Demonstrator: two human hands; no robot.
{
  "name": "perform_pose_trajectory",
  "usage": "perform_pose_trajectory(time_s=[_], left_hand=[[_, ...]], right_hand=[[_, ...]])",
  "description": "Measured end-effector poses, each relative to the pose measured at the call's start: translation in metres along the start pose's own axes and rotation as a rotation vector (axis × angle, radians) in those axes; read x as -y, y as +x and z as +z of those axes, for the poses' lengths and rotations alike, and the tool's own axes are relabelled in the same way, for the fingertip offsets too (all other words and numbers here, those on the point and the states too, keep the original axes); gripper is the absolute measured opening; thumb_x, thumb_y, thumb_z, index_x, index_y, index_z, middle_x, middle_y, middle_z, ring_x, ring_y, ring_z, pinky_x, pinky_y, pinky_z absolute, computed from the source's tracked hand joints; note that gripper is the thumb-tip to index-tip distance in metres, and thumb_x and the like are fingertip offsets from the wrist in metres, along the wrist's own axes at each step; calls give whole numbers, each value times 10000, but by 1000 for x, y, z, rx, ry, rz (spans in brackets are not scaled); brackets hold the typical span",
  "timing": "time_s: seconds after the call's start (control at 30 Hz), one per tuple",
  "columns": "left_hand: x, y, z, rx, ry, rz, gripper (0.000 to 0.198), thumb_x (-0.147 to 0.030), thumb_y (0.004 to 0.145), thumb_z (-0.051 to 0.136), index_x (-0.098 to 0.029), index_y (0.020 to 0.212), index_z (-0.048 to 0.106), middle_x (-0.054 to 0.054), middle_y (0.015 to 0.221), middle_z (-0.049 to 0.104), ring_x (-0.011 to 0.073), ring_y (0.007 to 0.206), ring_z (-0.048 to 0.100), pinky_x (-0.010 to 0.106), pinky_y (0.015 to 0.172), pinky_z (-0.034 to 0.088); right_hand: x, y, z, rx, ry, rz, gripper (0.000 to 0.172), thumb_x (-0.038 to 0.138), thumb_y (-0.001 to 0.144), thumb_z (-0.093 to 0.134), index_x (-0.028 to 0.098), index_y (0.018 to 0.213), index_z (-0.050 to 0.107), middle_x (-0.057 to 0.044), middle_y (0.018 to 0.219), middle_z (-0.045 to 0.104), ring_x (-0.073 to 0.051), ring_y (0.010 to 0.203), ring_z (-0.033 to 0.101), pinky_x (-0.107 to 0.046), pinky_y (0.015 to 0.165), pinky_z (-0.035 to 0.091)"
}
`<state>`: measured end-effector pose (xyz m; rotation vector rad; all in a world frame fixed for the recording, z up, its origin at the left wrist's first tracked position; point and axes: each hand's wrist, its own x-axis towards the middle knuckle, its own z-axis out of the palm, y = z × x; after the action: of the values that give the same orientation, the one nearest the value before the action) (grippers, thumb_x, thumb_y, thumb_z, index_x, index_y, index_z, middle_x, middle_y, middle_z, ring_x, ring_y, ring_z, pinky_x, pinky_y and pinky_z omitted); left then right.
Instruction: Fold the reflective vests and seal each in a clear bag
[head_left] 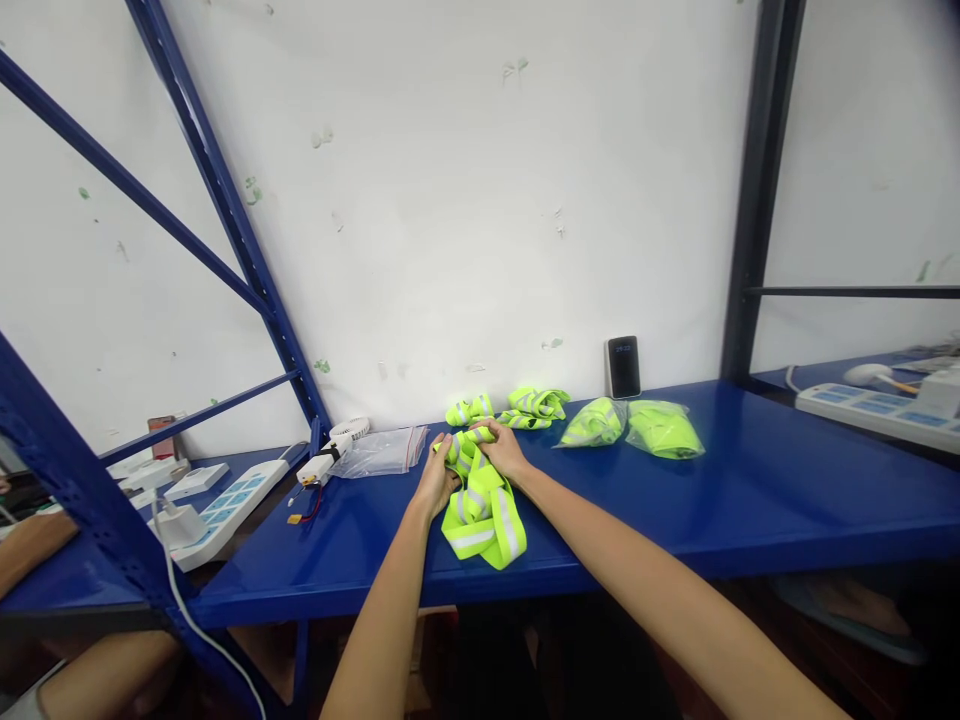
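A neon-yellow reflective strap (pixel 480 505) with silver stripes lies bunched on the blue table, its loops spreading toward the front edge. My left hand (pixel 436 478) grips its upper left part, and my right hand (pixel 504 450) pinches the upper right, so both are closed on the same strap. Just behind my hands is a rolled strap of the same kind (pixel 470 410). To its right sits a loose folded one (pixel 536 405). Two clear bags with yellow material, the nearer-to-centre bag (pixel 595 423) and the right-hand bag (pixel 666 429), rest further right.
Clear zip bags (pixel 386 450) lie left of my hands, beside a white device with wires (pixel 321 463). A black-fronted device (pixel 623 367) leans at the wall. Blue posts (pixel 225 200) frame the left, near a power strip (pixel 236 510) and another person's arm (pixel 34 545).
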<state>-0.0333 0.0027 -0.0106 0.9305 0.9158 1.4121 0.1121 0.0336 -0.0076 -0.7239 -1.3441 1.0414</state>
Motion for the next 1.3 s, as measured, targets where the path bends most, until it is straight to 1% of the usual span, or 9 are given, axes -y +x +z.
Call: perform_pose_trajectory(time_s=[0.13, 0.27, 0.43, 0.63, 0.77, 0.9, 1.03, 1.17, 1.3], left_hand=[[-4, -3, 3, -36, 22, 6, 560, -348, 728, 720, -234, 1226, 493, 28, 855, 669, 144, 599, 640, 259, 566, 500], [-9, -8, 3, 5, -63, 126, 831, -175, 632, 759, -250, 1372, 389, 16, 802, 682, 177, 689, 674, 280, 654, 526], [-11, -9, -1, 92, -153, 189, 1065, -70, 578, 767, -315, 1471, 240, 58, 1038, 699, 208, 892, 693, 314, 798, 538], [-12, -6, -7, 20, -169, 204, 1221, 46, 521, 724, -379, 1493, 117, 84, 1397, 518, 235, 1036, 658, 276, 776, 552], [-10, -2, -11, 15, -159, 225, 1143, 29, 512, 737, -349, 1466, 236, 92, 1447, 462, 248, 1054, 646, 277, 745, 563], [-1, 5, -11, -43, -116, 165, 912, -115, 556, 815, -232, 1370, 423, 121, 1267, 618, 254, 997, 667, 344, 806, 555], [4, 4, -10, 39, -39, 127, 604, -233, 584, 834, -158, 1135, 599, 135, 1093, 695, 287, 967, 674, 426, 857, 529], [1, -1, -6, 54, -44, 250, 628, -234, 561, 838, -192, 1132, 579, 96, 1056, 703, 254, 952, 673, 405, 860, 520], [1, -1, -4, -54, -12, 326, 684, -206, 518, 823, -192, 1152, 566, 57, 980, 709, 224, 886, 675, 356, 806, 527]], right_hand=[[1, -2, -2, 25, 36, 68, 462, 153, 570, 542, 209, 1005, 686, -3, 913, 677, -175, 768, 586, -263, 675, 474], [6, -2, 0, 78, 312, 301, 557, 210, 662, 528, 251, 1215, 587, -11, 968, 691, -174, 746, 631, -280, 679, 509], [13, -4, 0, 329, 502, 474, 411, 469, 814, 550, 175, 1091, 625, -66, 846, 712, -235, 737, 671, -346, 668, 545], [7, -5, -4, 391, 484, 496, 283, 285, 753, 654, 192, 1015, 603, -40, 859, 714, -205, 727, 678, -324, 680, 550], [7, -7, 1, 401, 513, 425, 410, 175, 702, 671, 229, 1092, 560, -14, 917, 710, -195, 762, 682, -327, 715, 553], [6, -7, 5, 277, 539, 383, 436, 185, 718, 660, 235, 1133, 534, -15, 912, 707, -194, 763, 684, -324, 713, 555], [6, -7, 5, 260, 522, 368, 540, 195, 718, 677, 273, 1214, 479, -8, 932, 701, -202, 754, 686, -344, 698, 557], [7, -7, 2, 269, 518, 366, 664, 107, 632, 676, 282, 1232, 454, -1, 926, 692, -202, 755, 685, -335, 688, 551], [5, -6, 4, 216, 569, 408, 719, 63, 579, 610, 293, 1237, 438, 10, 928, 677, -195, 757, 676, -307, 650, 540]])
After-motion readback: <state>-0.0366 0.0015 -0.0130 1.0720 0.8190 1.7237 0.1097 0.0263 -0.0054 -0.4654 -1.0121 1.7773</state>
